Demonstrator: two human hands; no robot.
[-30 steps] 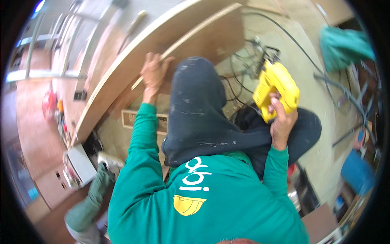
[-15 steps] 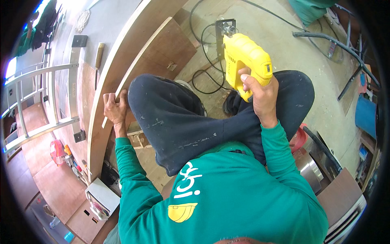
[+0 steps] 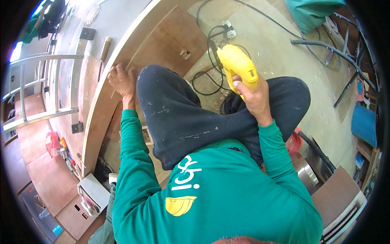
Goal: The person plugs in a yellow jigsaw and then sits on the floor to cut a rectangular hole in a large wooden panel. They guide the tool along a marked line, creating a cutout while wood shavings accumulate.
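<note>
Yellow saw (image 3: 237, 67): we are holding it up in front of us, over the pale floor (image 3: 280, 61), and its front end is looking blurry.
Right hand (image 3: 256, 99): we are wrapping the fingers and thumb around the saw's handle, so this grip is clamping on the saw.
Left hand (image 3: 122, 81): we are resting it, fingers bent, at the long wood board (image 3: 97, 126), near the edge of the thin wood sheet (image 3: 170, 38). We are not able to tell if it is pinching anything.
Wood: the thin sheet is lying along the long board, and a small rough spot (image 3: 185, 53) is showing on it.
Legs: we are bending our knees in dark trousers (image 3: 195, 118), with the left knee sitting just beside the left hand.
Black cord (image 3: 209, 94): it is curling on the floor near the saw.
Left side: a wood-handled tool (image 3: 105, 49) is lying past the long board, and a silver ladder (image 3: 40, 119) is showing near it.
Right side: a green bag (image 3: 313, 14), dark metal bars (image 3: 325, 46) and a blue bucket (image 3: 364, 124) are sitting well apart from our hands.
</note>
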